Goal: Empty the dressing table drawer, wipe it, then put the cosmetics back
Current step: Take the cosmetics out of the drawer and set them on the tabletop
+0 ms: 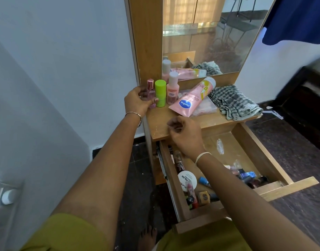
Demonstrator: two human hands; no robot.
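Note:
The wooden drawer (249, 142) is pulled out below the dressing table top (206, 122), and small cosmetics lie along its near side, among them a round white polish jar (187, 177). On the top stand a pink perfume bottle (150, 87), a green stick (160, 93) and a peach bottle (172, 89). A pink Vaseline tube (193, 97) lies beside them. My left hand (137, 102) grips the perfume bottle at the top's left corner. My right hand (186, 134) hovers over the drawer's far left end, fingers loosely curled and holding nothing.
A checked grey cloth (231, 100) lies crumpled on the right of the table top. A mirror (210, 33) stands behind the bottles. White wall runs on the left, dark floor lies below, and dark furniture (307, 105) stands at the right.

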